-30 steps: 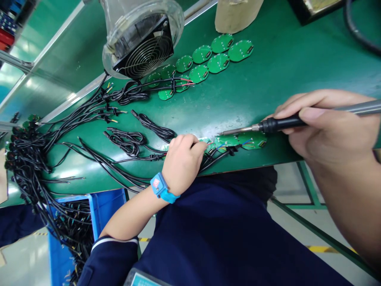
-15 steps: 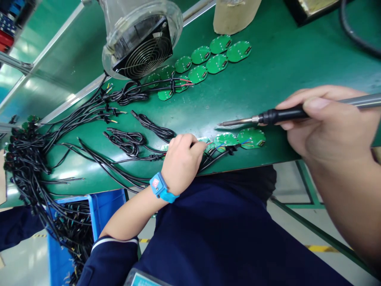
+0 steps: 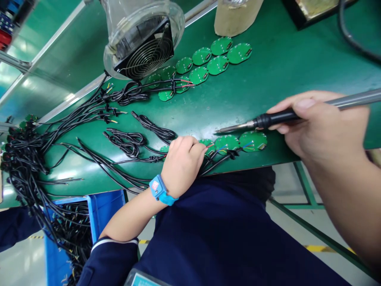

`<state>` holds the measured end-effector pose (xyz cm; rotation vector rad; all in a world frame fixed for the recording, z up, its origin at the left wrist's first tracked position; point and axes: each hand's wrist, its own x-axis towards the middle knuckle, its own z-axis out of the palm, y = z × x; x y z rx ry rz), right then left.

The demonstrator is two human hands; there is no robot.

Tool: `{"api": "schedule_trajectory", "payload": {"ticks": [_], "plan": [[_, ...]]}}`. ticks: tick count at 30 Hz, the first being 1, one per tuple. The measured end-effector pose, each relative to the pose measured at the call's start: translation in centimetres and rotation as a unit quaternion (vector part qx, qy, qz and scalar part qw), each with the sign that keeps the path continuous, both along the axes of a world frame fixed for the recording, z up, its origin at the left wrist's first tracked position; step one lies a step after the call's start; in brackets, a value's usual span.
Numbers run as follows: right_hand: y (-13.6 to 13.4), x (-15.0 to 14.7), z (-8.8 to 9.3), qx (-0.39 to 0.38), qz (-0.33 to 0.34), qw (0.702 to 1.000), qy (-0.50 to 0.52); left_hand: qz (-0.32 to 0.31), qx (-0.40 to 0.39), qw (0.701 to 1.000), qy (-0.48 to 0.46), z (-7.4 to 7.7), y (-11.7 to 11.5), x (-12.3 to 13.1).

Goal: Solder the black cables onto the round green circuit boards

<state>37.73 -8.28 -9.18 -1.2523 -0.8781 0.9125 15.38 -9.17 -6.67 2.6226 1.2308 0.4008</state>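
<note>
My right hand (image 3: 321, 125) is closed around a soldering iron (image 3: 268, 118), whose tip hovers just above a row of round green circuit boards (image 3: 238, 142) at the near table edge. Thin coloured wires lead from black cables (image 3: 217, 157) onto these boards. My left hand (image 3: 182, 163) is closed in a pinch beside the leftmost board of the row, pressing a thin wire there; a blue wrist strap (image 3: 160, 190) sits on its wrist.
More round green boards (image 3: 214, 59) lie in rows at the back. A fan in a clear housing (image 3: 143, 39) stands at the back left. Black cable bundles (image 3: 125, 141) cover the left of the green table (image 3: 282, 67), spilling into a blue bin (image 3: 104, 206).
The iron tip lifted off the boards and has come back down a little, now hovering just above them. My left hand stayed pinched at the leftmost board.
</note>
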Motion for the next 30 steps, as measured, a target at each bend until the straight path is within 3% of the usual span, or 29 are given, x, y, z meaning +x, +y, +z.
{"api": "schedule_trajectory", "payload": {"ticks": [9,16,21,25,30], "plan": [[-0.4,0.6,-1.1,-0.026,0.050,0.995,-0.082,-0.010,-0.004,1.000,-0.001,0.2,-0.7,-0.3],[-0.5,0.6,-1.1,-0.036,0.046,0.993,-0.098,-0.009,-0.004,1.000,-0.004,0.2,-0.6,-0.3],[-0.2,0.3,-0.6,-0.038,0.004,0.998,-0.051,-0.009,-0.009,1.000,-0.003,0.1,-0.5,-0.3],[0.0,0.2,-0.3,0.022,-0.052,0.998,-0.010,0.009,0.002,1.000,0.007,0.1,-0.6,-0.3],[0.2,0.5,-0.2,0.081,-0.081,0.993,0.016,0.015,-0.029,0.999,0.029,1.6,1.2,-0.4]]}}
